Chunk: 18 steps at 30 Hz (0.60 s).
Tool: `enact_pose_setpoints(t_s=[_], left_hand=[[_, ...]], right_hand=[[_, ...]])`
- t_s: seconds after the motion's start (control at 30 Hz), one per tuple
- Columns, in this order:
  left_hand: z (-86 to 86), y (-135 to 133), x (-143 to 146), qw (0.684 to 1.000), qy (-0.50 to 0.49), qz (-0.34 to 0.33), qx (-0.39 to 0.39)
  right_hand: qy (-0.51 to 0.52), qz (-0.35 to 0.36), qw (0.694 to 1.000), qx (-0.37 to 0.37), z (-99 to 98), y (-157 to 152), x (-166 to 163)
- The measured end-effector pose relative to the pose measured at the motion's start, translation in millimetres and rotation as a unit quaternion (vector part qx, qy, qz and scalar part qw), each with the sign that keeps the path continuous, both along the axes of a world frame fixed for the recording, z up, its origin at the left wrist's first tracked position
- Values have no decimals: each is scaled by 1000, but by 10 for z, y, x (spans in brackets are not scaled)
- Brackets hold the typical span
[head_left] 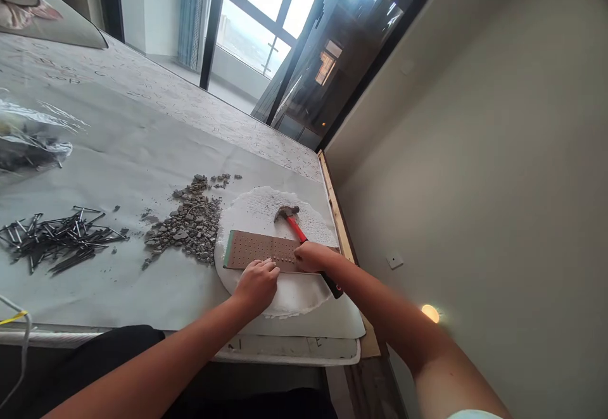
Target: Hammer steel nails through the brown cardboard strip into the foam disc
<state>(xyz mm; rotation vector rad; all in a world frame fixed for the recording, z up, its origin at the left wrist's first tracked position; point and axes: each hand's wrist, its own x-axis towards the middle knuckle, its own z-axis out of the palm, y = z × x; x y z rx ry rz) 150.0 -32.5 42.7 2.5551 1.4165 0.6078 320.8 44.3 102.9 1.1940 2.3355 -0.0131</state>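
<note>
A brown board point(259, 249) dotted with small holes lies on a white round foam pad point(285, 292). My left hand point(256, 283) rests at the board's near edge, fingers curled onto it. My right hand point(311, 257) presses on the board's right end, fingers bent down. A hammer point(297, 226) with a red handle lies across the pad just behind my right hand, its head pointing away; neither hand grips it.
A heap of grey rubble point(190, 223) sits left of the pad. A pile of dark nails point(54, 238) lies farther left, with a clear plastic bag point(28, 140) behind it. The paper-covered surface point(142, 134) ends at a wooden strip point(337, 216) beside the wall.
</note>
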Motion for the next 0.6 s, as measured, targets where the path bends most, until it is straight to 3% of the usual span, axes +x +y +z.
enact_pose_setpoints(t_s=[0.3,0.6], left_hand=[[-2,4,-2,1000,-6,-5,5],[-6,11,-23,1000,-14,3,2]], right_hand=[[39,-11,999,26,-61,-50,89],[-2,6,999,32,-90,-51,-16]])
